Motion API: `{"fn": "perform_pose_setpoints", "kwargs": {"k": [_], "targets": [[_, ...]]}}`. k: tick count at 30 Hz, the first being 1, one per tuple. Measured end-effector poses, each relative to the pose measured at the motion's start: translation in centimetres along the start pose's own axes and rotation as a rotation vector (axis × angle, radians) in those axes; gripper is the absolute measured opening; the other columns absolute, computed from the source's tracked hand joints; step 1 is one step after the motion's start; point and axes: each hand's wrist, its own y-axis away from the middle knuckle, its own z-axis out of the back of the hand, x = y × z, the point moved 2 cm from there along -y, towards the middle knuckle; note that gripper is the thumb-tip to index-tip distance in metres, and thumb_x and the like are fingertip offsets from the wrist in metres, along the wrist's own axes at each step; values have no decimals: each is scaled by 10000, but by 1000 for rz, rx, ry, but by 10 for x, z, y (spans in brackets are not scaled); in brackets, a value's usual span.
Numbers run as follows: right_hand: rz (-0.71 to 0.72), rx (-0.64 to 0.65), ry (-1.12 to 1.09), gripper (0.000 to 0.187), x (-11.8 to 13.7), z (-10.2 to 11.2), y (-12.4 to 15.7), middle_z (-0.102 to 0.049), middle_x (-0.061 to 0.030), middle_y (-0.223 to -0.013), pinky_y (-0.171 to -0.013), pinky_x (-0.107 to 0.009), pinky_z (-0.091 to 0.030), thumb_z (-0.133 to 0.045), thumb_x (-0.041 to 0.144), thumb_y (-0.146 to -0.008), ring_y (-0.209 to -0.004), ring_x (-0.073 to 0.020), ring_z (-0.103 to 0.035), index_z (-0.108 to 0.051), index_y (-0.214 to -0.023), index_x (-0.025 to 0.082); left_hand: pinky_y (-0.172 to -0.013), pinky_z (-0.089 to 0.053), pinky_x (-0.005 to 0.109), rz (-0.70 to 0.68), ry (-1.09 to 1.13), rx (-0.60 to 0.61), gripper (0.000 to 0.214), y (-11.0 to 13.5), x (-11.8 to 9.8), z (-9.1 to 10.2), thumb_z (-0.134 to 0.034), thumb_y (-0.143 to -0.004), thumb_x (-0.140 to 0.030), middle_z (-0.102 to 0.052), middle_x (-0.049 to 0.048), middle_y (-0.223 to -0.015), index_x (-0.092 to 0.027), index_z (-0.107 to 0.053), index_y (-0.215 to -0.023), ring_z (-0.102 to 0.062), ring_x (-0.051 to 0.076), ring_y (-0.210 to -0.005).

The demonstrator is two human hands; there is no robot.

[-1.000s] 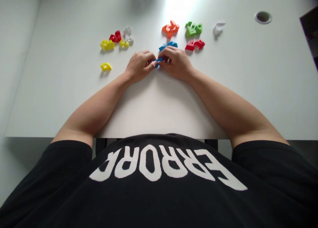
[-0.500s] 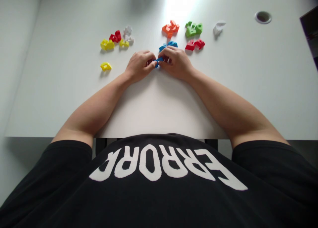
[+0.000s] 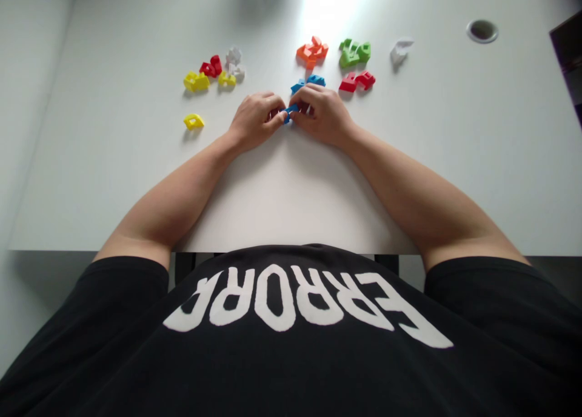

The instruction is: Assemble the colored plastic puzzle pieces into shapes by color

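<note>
My left hand [image 3: 253, 121] and my right hand [image 3: 322, 114] meet at the middle of the white table [image 3: 291, 180]. Both are closed, pinching a small blue puzzle piece [image 3: 289, 111] between their fingertips; some red shows inside the fingers. More blue pieces [image 3: 309, 82] lie just beyond my right hand. Close by to the right sits a red piece [image 3: 356, 80].
Far side, left: yellow pieces [image 3: 196, 81], a red piece [image 3: 211, 66], white pieces [image 3: 235, 62], and a lone yellow piece [image 3: 193, 122]. Far side, right: an orange cluster [image 3: 311, 51], a green cluster [image 3: 353, 53], a white piece [image 3: 399, 50]. A round cable hole [image 3: 481, 31] is at far right.
</note>
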Motion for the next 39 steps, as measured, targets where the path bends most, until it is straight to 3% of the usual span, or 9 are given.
{"fn": "perform_pose_setpoints", "kwargs": {"k": [8, 19, 39], "targets": [[45, -24, 17, 100, -2, -1, 0, -689, -33, -950, -730, -354, -468, -668, 313, -888, -804, -196, -602, -689, -960, 247, -834, -478, 400, 3, -4, -3, 141, 0, 0, 0, -633, -933, -341, -744, 72, -988, -270, -755, -936, -652, 246, -906], [-30, 5, -40, 308, -1, 0, -2, -734, -9, -976, -745, -384, -447, -690, 614, -916, -806, -180, -560, -695, -948, 308, -827, -473, 395, -4, -20, 0, 159, 0, 1, 0, -628, -943, -353, -746, 74, -991, -270, -764, -950, -654, 240, -896], [-41, 4, -24, 276, 4, 2, -1, -725, -7, -963, -757, -400, -477, -683, 601, -915, -836, -209, -576, -701, -930, 326, -831, -487, 397, 2, -10, -7, 171, 0, 2, -1, -620, -933, -377, -752, 71, -988, -292, -767, -951, -657, 246, -905]]}}
